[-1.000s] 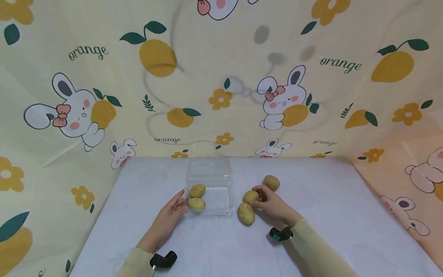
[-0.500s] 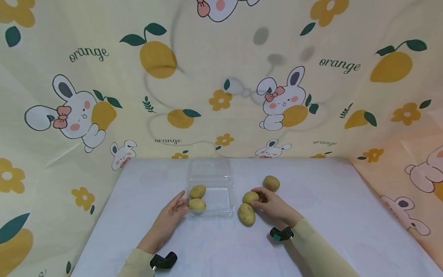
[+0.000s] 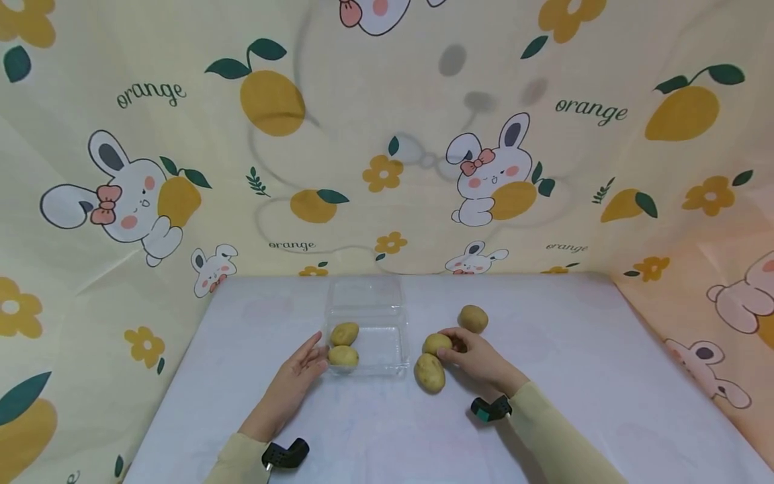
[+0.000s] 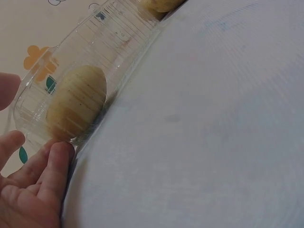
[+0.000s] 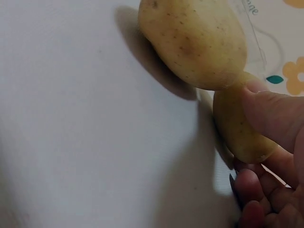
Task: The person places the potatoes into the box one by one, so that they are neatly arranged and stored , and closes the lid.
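Note:
A transparent plastic clamshell box [image 3: 382, 346] stands with its lid raised at the back. Two potatoes [image 3: 345, 333] lie along its left side. Against the left wall my left hand [image 3: 297, 368] rests its fingertips, fingers loosely extended; the left wrist view shows them touching the box beside a potato [image 4: 78, 102]. To the right of the box, my right hand [image 3: 480, 361] pinches a potato [image 5: 230, 116] between thumb and fingers, low at the table. Another potato [image 3: 430, 374] sits just in front of the pinched one, and a third potato [image 3: 474, 319] lies behind the hand.
Everything stands on a white-covered table [image 3: 375, 430]. A printed cloth backdrop [image 3: 338, 154] with rabbits and oranges rises behind and at the sides. Black wrist cameras sit on both forearms, the left camera [image 3: 285, 454] and the right camera [image 3: 491, 409].
Almost nothing differs. Both hands, the box and the potatoes keep their places; only the head view has shifted slightly.

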